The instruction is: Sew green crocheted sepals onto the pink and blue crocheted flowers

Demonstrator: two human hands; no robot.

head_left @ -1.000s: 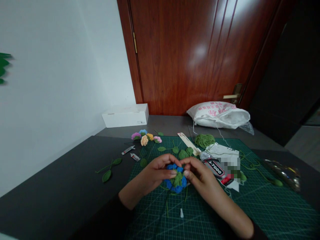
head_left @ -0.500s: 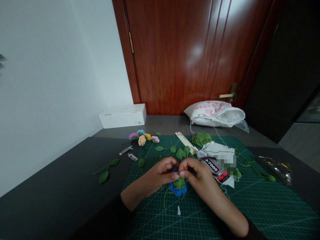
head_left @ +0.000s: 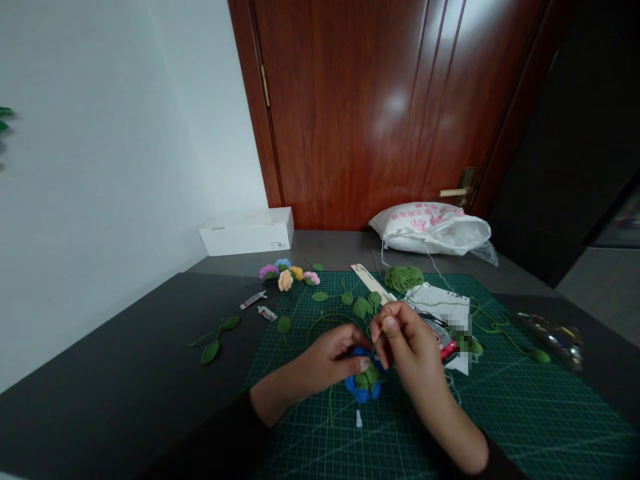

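Over the cutting mat, my left hand (head_left: 340, 353) is closed on a blue crocheted flower (head_left: 364, 393), its thumb on the green base. The flower's green underside faces me, and part of the petals is hidden by my fingers. Just right of it, my right hand (head_left: 403, 340) pinches a thin yarn strand (head_left: 378, 335) that runs down toward the flower. Its far end cannot be made out. A small white nozzle cap (head_left: 359, 419) lies on the mat below the flower. Green crocheted leaves (head_left: 361, 307) lie beyond my hands.
The green cutting mat (head_left: 520, 407) covers the dark table. A ball of green yarn (head_left: 404, 279), a white paper (head_left: 435, 297) and a ruler-like strip (head_left: 373, 283) lie behind. Colourful crocheted flowers (head_left: 285, 280) and small glue tubes (head_left: 253, 300) sit left, a white sack (head_left: 425, 227) at the back.
My right hand has moved up and right, away from the flower, drawing the thin strand out. My left hand stays on the flower, which has shifted slightly right and down.
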